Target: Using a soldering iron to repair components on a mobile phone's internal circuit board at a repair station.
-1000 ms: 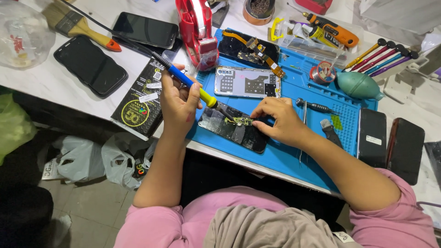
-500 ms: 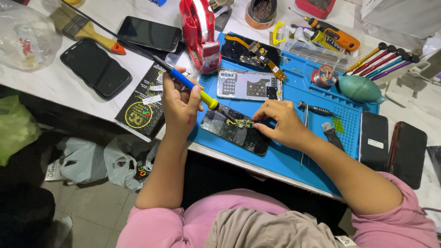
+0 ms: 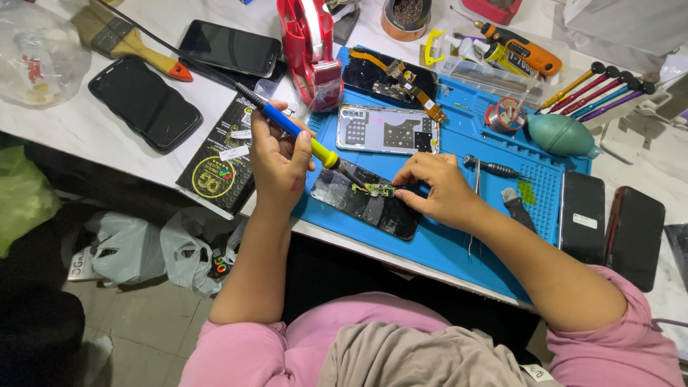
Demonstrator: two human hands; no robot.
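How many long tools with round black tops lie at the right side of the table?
4, side by side past the blue mat's far right corner: yellow tool, red tool, teal tool, purple tool. More may lie hidden beyond the picture's edge.

Left hand [image 3: 278, 163] is closing in a pen-style grip, thumb and fingers [image 3: 299, 152] wrapping together, knuckles facing up. Left forearm is running steeply upward from the bent elbow at the lower frame, wrist held straight. Right hand [image 3: 437, 190] is lying palm down, fingers [image 3: 405, 172] curling and pinching toward the left, fingertips pressing down. Right forearm is reaching in diagonally from the lower right. Both hands are sitting near one another, apart. Pink sleeves are covering both upper arms.
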